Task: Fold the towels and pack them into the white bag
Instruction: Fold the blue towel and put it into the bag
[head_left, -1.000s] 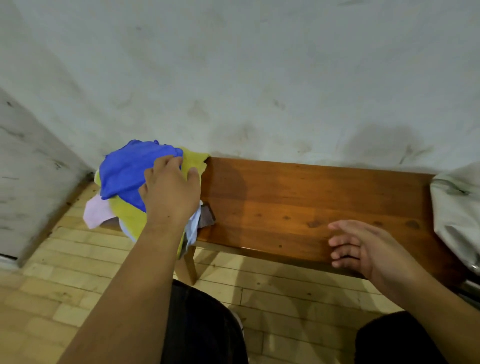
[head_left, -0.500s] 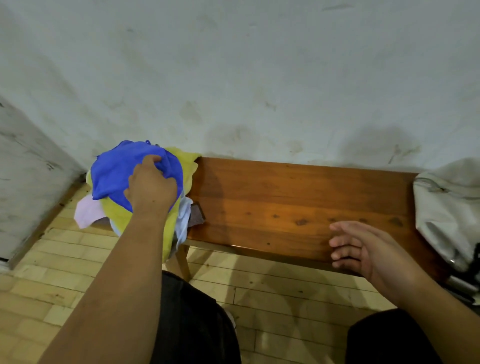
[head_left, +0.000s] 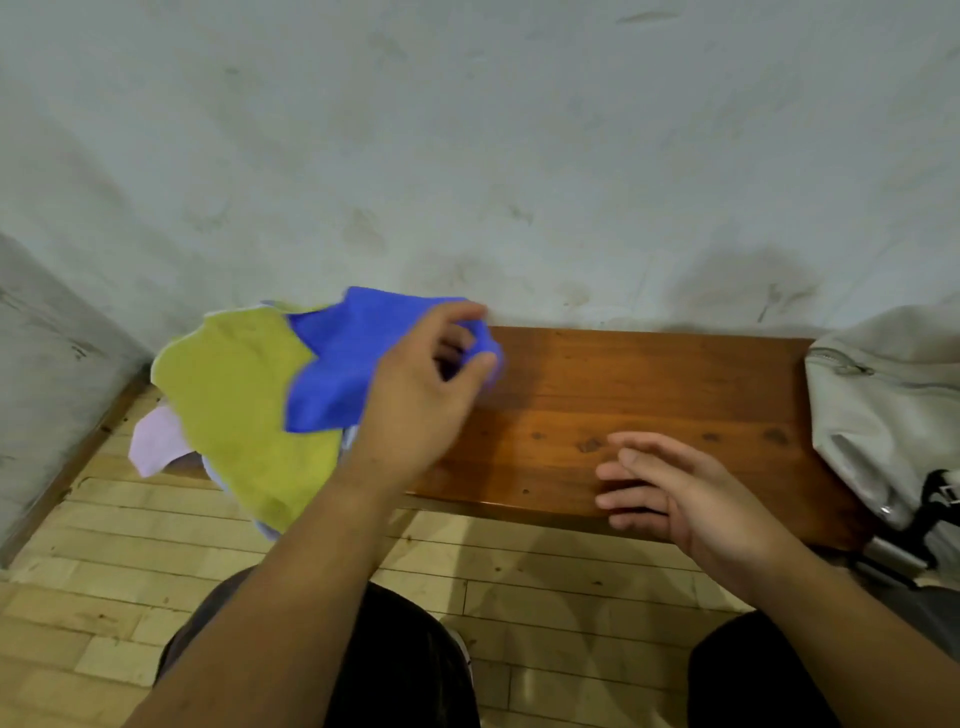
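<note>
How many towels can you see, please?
4: blue towel gripped by left hand, yellow towel beneath, pink towel at left, pale blue towel underneath; others may be hidden.

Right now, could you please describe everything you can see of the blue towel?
The blue towel is a bright, plain, soft-looking cloth, unfolded and rumpled. It lies atop the yellow towel at the left end of the wooden bench, near the wall. The left hand pinches its right edge, bunched between thumb and fingers above the bench top.
</note>
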